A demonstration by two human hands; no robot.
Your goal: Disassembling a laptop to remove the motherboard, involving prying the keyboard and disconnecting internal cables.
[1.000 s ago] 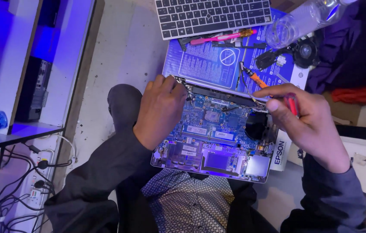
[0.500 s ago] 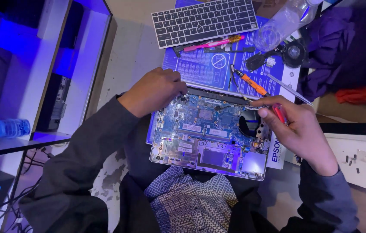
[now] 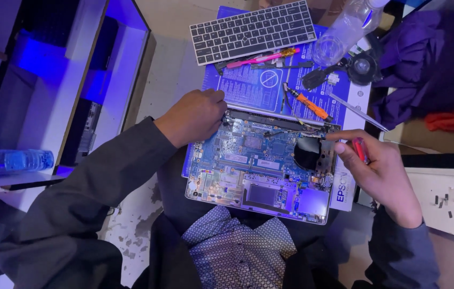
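1. Blue-lit circuit board fills the opened laptop (image 3: 261,168), which rests on the person's lap in the head view, its long axis running left to right and its hinge edge pointing away from the person, toward the keyboard (image 3: 253,31).
2. Left hand (image 3: 194,115) sits at the far-left hinge corner, fingers curled shut against the laptop edge; whether they pinch a small part there I cannot tell.
3. Right hand (image 3: 379,168) lies just off the right edge, fingers closed around a red-handled screwdriver (image 3: 360,150).
4. Its thumb and forefinger point left toward the black fan (image 3: 307,152), so the right hand is the nearer one to it.
5. Beyond the hinge, an orange screwdriver (image 3: 306,105) lies slanted on the blue mat (image 3: 253,88).
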